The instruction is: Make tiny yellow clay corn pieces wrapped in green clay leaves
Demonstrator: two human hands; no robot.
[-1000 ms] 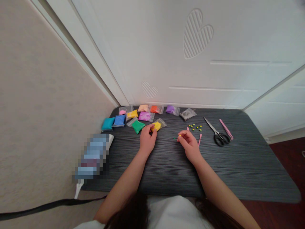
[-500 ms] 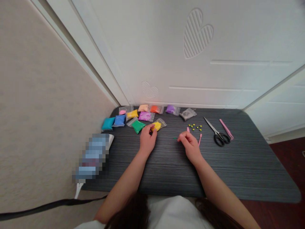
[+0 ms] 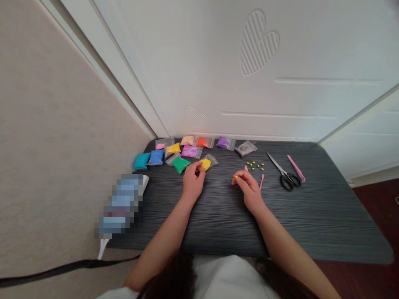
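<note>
My left hand [image 3: 193, 181] is on the dark table with its thumb and fingers closed on the near edge of a clear bag of yellow clay [image 3: 205, 164]. To the right, my right hand [image 3: 248, 189] pinches a tiny yellow piece of clay [image 3: 236, 177] between thumb and fingertip. A small green bit [image 3: 229, 180] lies just left of those fingertips. Beyond this hand are several tiny yellow-and-green pieces [image 3: 253, 163]. A pink modelling tool [image 3: 262, 181] shows beside the hand, and the tip of another pink tool [image 3: 246, 168] pokes out behind it.
A bag of green clay [image 3: 180, 164] and several other coloured bags line the table's back left. Black-handled scissors [image 3: 286, 177] and pink tweezers [image 3: 296, 168] lie at the right. A blurred-out object [image 3: 121, 205] occupies the left edge. Behind stands a white panelled door [image 3: 212, 62].
The fingers of my right hand have turned slightly, and the yellow piece now shows at their tips. My left hand stays at the yellow clay bag.
</note>
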